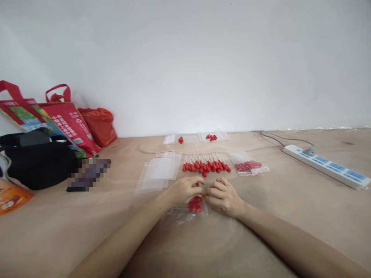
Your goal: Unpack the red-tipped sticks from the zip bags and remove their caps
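A clear zip bag (184,218) lies on the table in front of me, with several red-tipped white sticks (195,205) inside. My left hand (185,190) rests over it, fingers curled and closed on its far right edge. Opposite, my right hand (224,197) is closed in a pinch at that same edge; the fingertips of both hands almost meet. The pinched part of the bag is mostly hidden by my fingers. Just beyond my hands lies a row of loose red-tipped sticks (204,166).
Flat clear zip bags (153,175) lie to the left, and a filled bag (249,166) to the right. Small red pieces (211,137) lie near the wall. A power strip (327,166) is at right; a black bag (37,162) and red carrier bags (69,123) stand at left.
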`<state>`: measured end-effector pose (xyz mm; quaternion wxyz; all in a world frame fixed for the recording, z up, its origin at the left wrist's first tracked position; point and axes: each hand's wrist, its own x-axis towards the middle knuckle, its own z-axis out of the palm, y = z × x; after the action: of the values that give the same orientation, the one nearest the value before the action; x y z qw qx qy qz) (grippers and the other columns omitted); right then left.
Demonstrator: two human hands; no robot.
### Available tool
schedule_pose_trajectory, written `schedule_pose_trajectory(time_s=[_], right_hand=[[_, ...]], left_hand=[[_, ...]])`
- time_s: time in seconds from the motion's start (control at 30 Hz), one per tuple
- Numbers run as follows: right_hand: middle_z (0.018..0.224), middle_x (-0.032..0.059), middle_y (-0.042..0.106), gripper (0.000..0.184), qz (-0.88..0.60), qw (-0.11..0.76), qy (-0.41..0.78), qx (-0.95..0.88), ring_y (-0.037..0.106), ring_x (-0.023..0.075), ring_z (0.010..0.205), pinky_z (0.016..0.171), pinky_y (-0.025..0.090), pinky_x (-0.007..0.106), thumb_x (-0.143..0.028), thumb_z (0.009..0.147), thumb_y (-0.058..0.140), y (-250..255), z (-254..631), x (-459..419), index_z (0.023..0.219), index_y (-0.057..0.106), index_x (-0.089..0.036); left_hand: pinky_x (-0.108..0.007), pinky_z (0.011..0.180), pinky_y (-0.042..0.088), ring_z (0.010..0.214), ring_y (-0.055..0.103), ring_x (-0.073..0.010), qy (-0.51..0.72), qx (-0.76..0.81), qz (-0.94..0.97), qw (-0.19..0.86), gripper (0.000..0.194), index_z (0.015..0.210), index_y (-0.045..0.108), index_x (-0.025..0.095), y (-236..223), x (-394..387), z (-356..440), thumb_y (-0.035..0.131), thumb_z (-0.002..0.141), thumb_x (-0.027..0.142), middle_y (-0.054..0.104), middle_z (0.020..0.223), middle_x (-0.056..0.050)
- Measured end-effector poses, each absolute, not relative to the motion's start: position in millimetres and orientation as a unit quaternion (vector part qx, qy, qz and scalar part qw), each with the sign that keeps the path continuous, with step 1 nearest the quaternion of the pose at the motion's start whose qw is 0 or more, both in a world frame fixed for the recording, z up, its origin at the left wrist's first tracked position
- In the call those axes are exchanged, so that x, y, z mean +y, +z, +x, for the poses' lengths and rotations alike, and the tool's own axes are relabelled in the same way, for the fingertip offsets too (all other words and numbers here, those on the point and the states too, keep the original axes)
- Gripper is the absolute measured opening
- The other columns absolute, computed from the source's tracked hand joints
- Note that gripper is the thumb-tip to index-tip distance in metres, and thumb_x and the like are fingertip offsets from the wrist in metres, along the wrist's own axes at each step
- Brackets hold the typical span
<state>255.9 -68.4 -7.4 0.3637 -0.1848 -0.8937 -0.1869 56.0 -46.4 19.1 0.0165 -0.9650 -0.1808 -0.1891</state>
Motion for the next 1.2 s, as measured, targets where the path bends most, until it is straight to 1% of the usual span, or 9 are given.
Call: schedule_pose_trajectory(time_s=[0.17, 0.4, 0.57, 0.67, 0.77, 0.83, 0.9, 1.03, 1.2], right_hand=[[0.070, -0.0006, 0.058, 0.028, -0.168, 0.345, -0.193, -0.903, 0.044, 0.0111, 0.068, 0.066, 0.028, 0.030, -0.012, 0.088, 0.034, -4.9, 254.3, -68.7, 0.069, 0.054, -0.017], [0.064, 0.0003, 0.051, 0.035, -0.128, 0.285, -0.165, -0.935, 0.041, 0.0114, 0.065, 0.068, 0.030, 0.028, -0.013, 0.090, 0.028, -2.4, 256.2, -65.9, 0.064, 0.050, -0.016], [0.068, 0.0016, 0.054, 0.028, -0.129, 0.265, -0.136, -0.946, 0.040, 0.0123, 0.066, 0.066, 0.031, 0.028, -0.012, 0.085, 0.034, -5.4, 259.7, -64.1, 0.062, 0.050, -0.017], [0.069, 0.0026, 0.056, 0.024, -0.153, 0.265, -0.112, -0.945, 0.041, 0.0134, 0.069, 0.066, 0.031, 0.029, -0.013, 0.082, 0.037, -5.3, 262.4, -63.9, 0.063, 0.051, -0.017], [0.076, 0.0045, 0.059, 0.018, -0.179, 0.273, -0.046, -0.944, 0.045, 0.0151, 0.074, 0.067, 0.033, 0.031, -0.014, 0.077, 0.041, -3.0, 266.0, -66.1, 0.065, 0.054, -0.016], [0.081, 0.0050, 0.060, 0.012, -0.196, 0.276, 0.029, -0.940, 0.048, 0.0161, 0.078, 0.070, 0.035, 0.032, -0.014, 0.073, 0.046, -0.2, 268.1, -68.4, 0.071, 0.057, -0.017], [0.083, 0.0049, 0.060, 0.016, -0.201, 0.283, 0.124, -0.930, 0.050, 0.0163, 0.079, 0.072, 0.038, 0.033, -0.013, 0.069, 0.048, 2.9, 268.9, -70.5, 0.079, 0.059, -0.017], [0.077, 0.0036, 0.062, 0.021, -0.241, 0.303, 0.266, -0.883, 0.053, 0.0144, 0.076, 0.072, 0.042, 0.030, -0.011, 0.074, 0.045, 4.3, 265.3, -73.0, 0.084, 0.062, -0.018], [0.073, 0.0020, 0.062, 0.009, -0.386, 0.310, 0.364, -0.789, 0.054, 0.0122, 0.066, 0.061, 0.043, 0.024, -0.023, 0.071, 0.059, -4.2, 260.8, -72.9, 0.078, 0.063, -0.017]], left_hand=[[-0.026, 0.075, 0.043, 0.083, 0.053, -0.0144, -0.194, -0.128, -0.972, 0.043, 0.024, 0.073, 0.057, 0.015, 18.1, -46.8, 60.2, 0.037, 0.086, 0.013, 0.059, 0.095, -0.007], [-0.027, 0.075, 0.043, 0.080, 0.054, -0.0148, -0.177, -0.094, -0.980, 0.012, 0.030, 0.068, 0.054, 0.015, 22.9, -45.8, 62.4, 0.032, 0.088, 0.011, 0.062, 0.081, -0.005], [-0.029, 0.084, 0.042, 0.096, 0.053, -0.0170, -0.198, -0.117, -0.973, 0.001, 0.026, 0.079, 0.056, 0.015, 29.1, -40.1, 56.0, 0.033, 0.087, 0.009, 0.064, 0.090, -0.006], [-0.031, 0.088, 0.041, 0.101, 0.052, -0.0174, -0.200, -0.153, -0.968, -0.022, 0.022, 0.085, 0.057, 0.016, 32.9, -45.1, 52.3, 0.035, 0.088, 0.013, 0.061, 0.102, -0.007], [-0.032, 0.091, 0.041, 0.105, 0.050, -0.0184, -0.197, -0.243, -0.946, -0.091, 0.019, 0.101, 0.054, 0.017, 33.6, -63.9, 46.8, 0.043, 0.086, 0.023, 0.054, 0.116, -0.009], [-0.035, 0.092, 0.041, 0.109, 0.049, -0.0203, -0.186, -0.302, -0.923, -0.147, 0.037, 0.117, 0.044, 0.019, 31.1, -80.7, 41.4, 0.051, 0.082, 0.031, 0.051, 0.119, -0.009], [-0.039, 0.095, 0.039, 0.114, 0.044, -0.0229, -0.183, -0.344, -0.902, -0.184, 0.050, 0.124, 0.037, 0.020, 26.8, -95.7, 35.5, 0.054, 0.079, 0.034, 0.047, 0.125, -0.010], [-0.041, 0.097, 0.036, 0.117, 0.041, -0.0229, -0.175, -0.386, -0.879, -0.217, 0.052, 0.127, 0.033, 0.021, 18.5, -108.3, 29.4, 0.052, 0.079, 0.029, 0.045, 0.127, -0.009], [-0.037, 0.097, 0.037, 0.114, 0.045, -0.0206, -0.193, -0.363, -0.884, -0.224, 0.045, 0.124, 0.036, 0.022, 15.1, -97.0, 35.7, 0.048, 0.080, 0.025, 0.048, 0.124, -0.007]])
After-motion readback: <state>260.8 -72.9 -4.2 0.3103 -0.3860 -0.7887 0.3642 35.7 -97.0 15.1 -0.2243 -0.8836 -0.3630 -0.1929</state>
